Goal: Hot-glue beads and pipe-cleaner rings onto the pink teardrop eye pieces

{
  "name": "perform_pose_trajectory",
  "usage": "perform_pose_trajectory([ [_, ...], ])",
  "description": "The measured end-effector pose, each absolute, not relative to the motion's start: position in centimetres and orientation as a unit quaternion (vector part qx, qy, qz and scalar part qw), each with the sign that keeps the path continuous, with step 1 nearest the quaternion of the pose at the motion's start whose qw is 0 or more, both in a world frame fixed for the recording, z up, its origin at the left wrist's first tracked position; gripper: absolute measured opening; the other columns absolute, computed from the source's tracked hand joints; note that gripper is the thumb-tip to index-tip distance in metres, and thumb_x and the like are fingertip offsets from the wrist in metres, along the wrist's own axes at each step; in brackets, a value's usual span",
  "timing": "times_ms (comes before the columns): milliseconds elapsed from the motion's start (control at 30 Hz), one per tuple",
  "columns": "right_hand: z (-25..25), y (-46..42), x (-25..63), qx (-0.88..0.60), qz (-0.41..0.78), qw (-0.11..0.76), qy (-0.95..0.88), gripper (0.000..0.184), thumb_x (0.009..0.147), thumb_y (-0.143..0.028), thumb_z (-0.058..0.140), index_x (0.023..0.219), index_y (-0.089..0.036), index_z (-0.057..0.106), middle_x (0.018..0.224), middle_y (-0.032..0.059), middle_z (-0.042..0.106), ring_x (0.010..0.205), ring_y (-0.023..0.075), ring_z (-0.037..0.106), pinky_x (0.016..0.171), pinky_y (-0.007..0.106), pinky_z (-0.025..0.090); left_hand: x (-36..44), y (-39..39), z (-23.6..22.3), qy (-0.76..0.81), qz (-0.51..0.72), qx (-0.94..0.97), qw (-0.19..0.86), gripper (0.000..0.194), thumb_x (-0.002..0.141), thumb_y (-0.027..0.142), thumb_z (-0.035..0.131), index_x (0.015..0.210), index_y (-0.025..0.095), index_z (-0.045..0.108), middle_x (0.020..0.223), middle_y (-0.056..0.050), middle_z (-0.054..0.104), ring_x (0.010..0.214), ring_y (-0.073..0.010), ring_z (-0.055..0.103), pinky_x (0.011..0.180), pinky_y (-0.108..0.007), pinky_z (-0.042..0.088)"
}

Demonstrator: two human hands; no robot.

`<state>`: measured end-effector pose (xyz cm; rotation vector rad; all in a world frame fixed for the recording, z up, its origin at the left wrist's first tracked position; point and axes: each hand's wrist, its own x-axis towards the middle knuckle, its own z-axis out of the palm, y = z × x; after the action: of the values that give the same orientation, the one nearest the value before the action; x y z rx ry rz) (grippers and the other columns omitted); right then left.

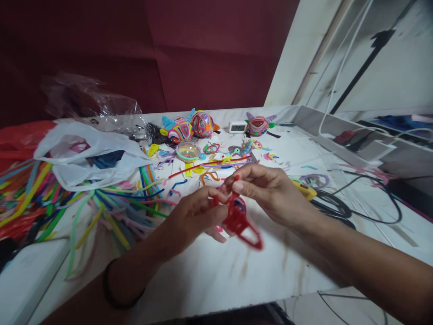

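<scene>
Between my two hands, above the white table (209, 280), is a red pipe-cleaner figure (237, 216) with a purple patch near its top and a pointed red loop hanging toward the lower right. My left hand (203, 210) has its fingers closed on the figure's left side. At its upper end, my right hand (259, 185) pinches a bit of red with thumb and forefinger. The fingers hide part of the figure, and some blur softens it. Just beyond my hands lie a long red pipe cleaner (189, 172) and short coloured pieces.
Bundles of coloured pipe cleaners (115, 212) and a white plastic bag (94, 158) spread at left. Coiled pipe-cleaner fish (177, 128), a clear bowl (188, 151) and a digital clock (237, 127) stand at the back. Right: a yellow-handled tool (306, 190) and black cable (333, 203).
</scene>
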<state>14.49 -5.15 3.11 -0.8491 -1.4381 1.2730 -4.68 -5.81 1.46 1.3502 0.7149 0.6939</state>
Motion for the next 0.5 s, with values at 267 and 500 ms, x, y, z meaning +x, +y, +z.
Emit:
perform_pose_trajectory([
  [267,4.0,-5.9,17.9,-0.405,0.508,0.524,-0.551,0.02,0.068,-0.038,0.079,0.077,-0.026,0.067,0.065,-0.0027,0.068,0.05,0.0132,0.064,0.049,0.027,0.053,-5.0,-4.9,0.8,0.464,0.299,0.765,0.332,0.011,0.084,0.028,0.054,0.089,0.019,0.058,0.073,0.002,0.062,0.059,-0.0112,0.06,0.051,-0.02,0.044],
  [500,1.8,-7.7,20.9,-0.501,0.362,0.42,-0.664,0.027,0.073,-0.048,0.072,0.081,-0.022,0.074,0.074,0.0051,0.071,0.062,0.0168,0.064,0.054,0.028,0.052,-4.5,-5.2,-0.2,0.447,0.175,0.868,0.126,0.024,0.079,0.025,0.061,0.101,0.015,0.062,0.103,-0.01,0.063,0.098,-0.0245,0.059,0.087,-0.038,0.048],
])
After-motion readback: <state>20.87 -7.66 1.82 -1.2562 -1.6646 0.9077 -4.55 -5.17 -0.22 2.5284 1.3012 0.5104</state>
